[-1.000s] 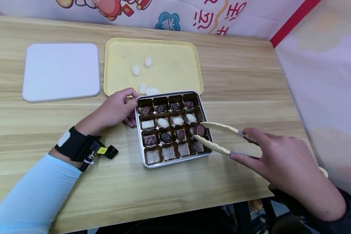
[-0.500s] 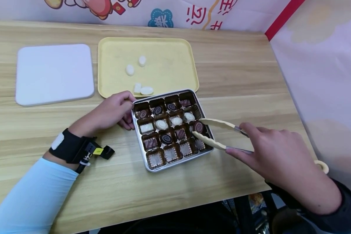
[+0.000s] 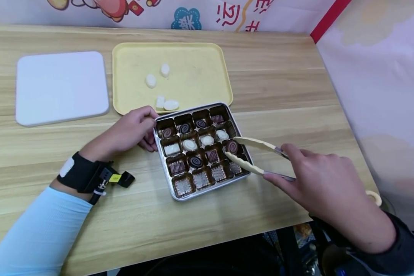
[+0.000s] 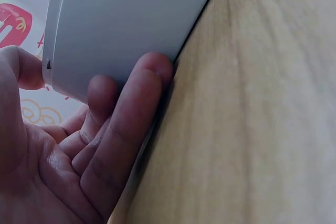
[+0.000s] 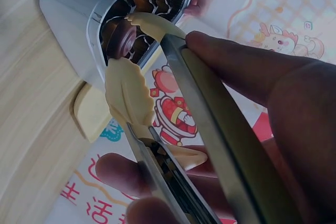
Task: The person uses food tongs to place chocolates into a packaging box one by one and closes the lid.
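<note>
A metal tin (image 3: pixel 171 191) with a brown compartment insert holds several dark swirl, striped and white chocolates. Its front row shows only ribbed compartment bottoms. My left hand (image 3: pixel 132 128) grips the tin's far left corner; in the left wrist view its thumb is at the rim and its fingers (image 4: pixel 126 124) curl against the outer wall. My right hand (image 3: pixel 326 184) holds cream-tipped tongs (image 3: pixel 255 142), thumb on one arm and fingers on the other. The tong tips straddle a brown swirl chocolate (image 3: pixel 232 147) in the third row's right compartment, one tip on each side of it.
Behind the tin lies a yellow tray (image 3: pixel 193 57) bearing several white chocolates (image 3: pixel 150 81). A white flat lid-like panel (image 3: pixel 62 88) lies at the left on the wooden table (image 3: pixel 131 226). A printed sheet (image 3: pixel 279 15) stands along the back.
The tin has turned slightly counter-clockwise, so more of the tray's near edge shows. The tong tips have followed it, staying around the swirl chocolate. The head view has shifted a little.
</note>
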